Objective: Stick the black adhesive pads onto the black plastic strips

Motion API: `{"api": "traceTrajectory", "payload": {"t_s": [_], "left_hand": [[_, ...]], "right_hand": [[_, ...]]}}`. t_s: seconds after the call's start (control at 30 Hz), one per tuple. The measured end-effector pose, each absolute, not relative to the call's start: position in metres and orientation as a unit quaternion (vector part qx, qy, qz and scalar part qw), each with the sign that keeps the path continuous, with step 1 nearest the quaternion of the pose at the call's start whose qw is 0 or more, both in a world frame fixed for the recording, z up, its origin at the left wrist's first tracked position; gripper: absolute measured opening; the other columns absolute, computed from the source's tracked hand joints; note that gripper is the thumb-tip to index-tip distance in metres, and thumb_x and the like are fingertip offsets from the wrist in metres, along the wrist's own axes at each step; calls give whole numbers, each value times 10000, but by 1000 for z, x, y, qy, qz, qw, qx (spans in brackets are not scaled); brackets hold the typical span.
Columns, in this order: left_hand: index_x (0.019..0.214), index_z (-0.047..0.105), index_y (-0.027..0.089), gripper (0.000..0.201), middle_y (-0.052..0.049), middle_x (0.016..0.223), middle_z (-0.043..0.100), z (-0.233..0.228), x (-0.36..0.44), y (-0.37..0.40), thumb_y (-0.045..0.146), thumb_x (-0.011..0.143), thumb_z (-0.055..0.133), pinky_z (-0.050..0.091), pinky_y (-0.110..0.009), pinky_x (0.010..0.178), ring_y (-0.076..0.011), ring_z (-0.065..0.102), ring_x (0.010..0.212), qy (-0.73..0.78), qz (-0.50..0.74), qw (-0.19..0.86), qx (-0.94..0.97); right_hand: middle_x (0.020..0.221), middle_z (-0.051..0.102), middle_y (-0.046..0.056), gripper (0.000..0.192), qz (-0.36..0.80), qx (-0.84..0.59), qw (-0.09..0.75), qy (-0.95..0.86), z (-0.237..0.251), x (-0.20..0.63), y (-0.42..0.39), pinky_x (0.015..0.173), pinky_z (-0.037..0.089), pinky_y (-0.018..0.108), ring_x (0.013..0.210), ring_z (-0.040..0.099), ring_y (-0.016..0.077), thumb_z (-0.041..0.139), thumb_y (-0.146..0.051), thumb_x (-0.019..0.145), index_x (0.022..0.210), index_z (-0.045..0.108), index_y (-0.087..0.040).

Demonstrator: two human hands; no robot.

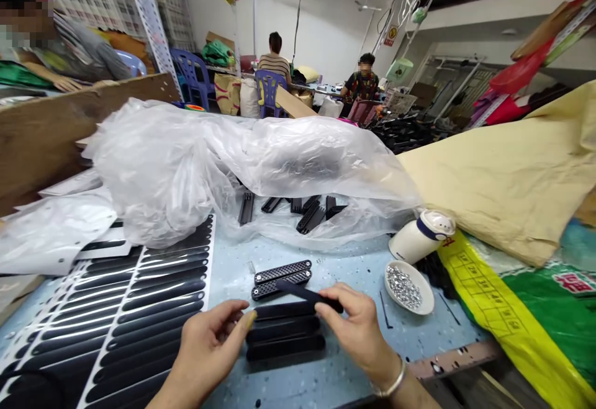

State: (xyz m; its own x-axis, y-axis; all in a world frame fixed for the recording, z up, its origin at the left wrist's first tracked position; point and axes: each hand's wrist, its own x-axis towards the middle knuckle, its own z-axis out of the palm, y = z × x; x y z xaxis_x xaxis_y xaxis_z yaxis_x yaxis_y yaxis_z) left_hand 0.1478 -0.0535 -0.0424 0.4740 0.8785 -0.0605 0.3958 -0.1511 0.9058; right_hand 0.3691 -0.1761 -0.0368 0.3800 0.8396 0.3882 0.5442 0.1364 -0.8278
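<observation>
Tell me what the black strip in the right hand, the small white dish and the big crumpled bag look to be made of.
Black strip, pinched by the right hand: looks like matte foam or rubber, thin with a dull sheen; cannot tell which.
Small white dish: probably glazed ceramic or hard plastic, going by the smooth, glossy rim; it holds small shiny metal-looking bits.
Crumpled bag: thin clear plastic film, translucent, wrinkled, with highlights.

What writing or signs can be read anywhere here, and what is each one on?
"福", red, partly cut off: on the green sack.
Red print and grid on the yellow sheet: too small to read.
Yellow and red wall sign: too blurred to read.
Nothing readable near the hands.
</observation>
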Motion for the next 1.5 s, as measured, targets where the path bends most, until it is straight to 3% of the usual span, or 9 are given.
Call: {"api": "traceTrajectory", "payload": {"t_s": [0.1, 0.2, 0.43, 0.6, 0.7, 0.87, 1.1, 1.5], "left_hand": [[713, 724, 173, 290, -5, 519, 664, -50, 152, -45, 426, 780, 599, 463, -225, 457, -163, 611, 464, 427, 260, 368, 784], [791, 740, 183, 257, -3, 562, 697, -60, 154, -43, 391, 799, 588, 495, -225, 494, -169, 646, 494, 401, 250, 315, 823], [735, 690, 216, 275, 22, 564, 684, -69, 150, -44, 356, 877, 501, 505, -196, 517, -147, 644, 508, 356, 202, 318, 855], [839, 721, 180, 290, -4, 586, 710, -66, 154, -26, 430, 819, 576, 516, -227, 503, -173, 659, 506, 406, 230, 296, 833], [894, 733, 164, 281, -19, 619, 728, -67, 160, -18, 378, 773, 596, 527, -255, 520, -186, 665, 518, 404, 224, 286, 840], [907, 736, 172, 253, -37, 751, 759, -66, 163, -18, 281, 787, 542, 549, -276, 627, -187, 701, 646, 367, 190, 321, 852], [966, 744, 190, 275, -21, 772, 763, -61, 158, -27, 229, 736, 598, 552, -280, 658, -173, 689, 664, 410, 206, 390, 798], [890, 731, 192, 196, 4, 748, 737, -61, 159, -28, 183, 783, 567, 528, -265, 658, -154, 669, 675, 402, 200, 452, 771]], "right_hand": [[753, 712, 48, 98, 192, -657, 527, -504, -48, 384, -167, 634, 514, 280, 683, 652, 180, 674, -177, 801, 861, 751, -172], [785, 735, 56, 122, 247, -656, 515, -494, -61, 381, -167, 669, 521, 279, 724, 679, 190, 659, -170, 790, 854, 762, -179], [768, 725, 50, 134, 259, -648, 511, -502, -64, 375, -172, 669, 513, 274, 713, 678, 183, 630, -171, 794, 846, 753, -180], [778, 713, 71, 132, 246, -672, 520, -466, -69, 400, -140, 670, 522, 303, 729, 670, 208, 633, -238, 812, 838, 734, -158], [733, 694, 69, 132, 233, -676, 506, -483, -76, 403, -125, 639, 515, 306, 687, 655, 207, 630, -239, 797, 802, 726, -148], [712, 681, 53, 108, 199, -664, 465, -551, -74, 398, -141, 626, 509, 291, 667, 648, 187, 614, -195, 819, 785, 711, -162], [920, 754, 94, 168, 139, -604, 467, -631, -65, 397, -155, 763, 591, 350, 836, 715, 223, 641, -158, 844, 984, 729, -192], [952, 755, 108, 212, 118, -582, 440, -674, -69, 376, -136, 751, 605, 371, 852, 718, 236, 642, -103, 833, 1015, 722, -176]]}}
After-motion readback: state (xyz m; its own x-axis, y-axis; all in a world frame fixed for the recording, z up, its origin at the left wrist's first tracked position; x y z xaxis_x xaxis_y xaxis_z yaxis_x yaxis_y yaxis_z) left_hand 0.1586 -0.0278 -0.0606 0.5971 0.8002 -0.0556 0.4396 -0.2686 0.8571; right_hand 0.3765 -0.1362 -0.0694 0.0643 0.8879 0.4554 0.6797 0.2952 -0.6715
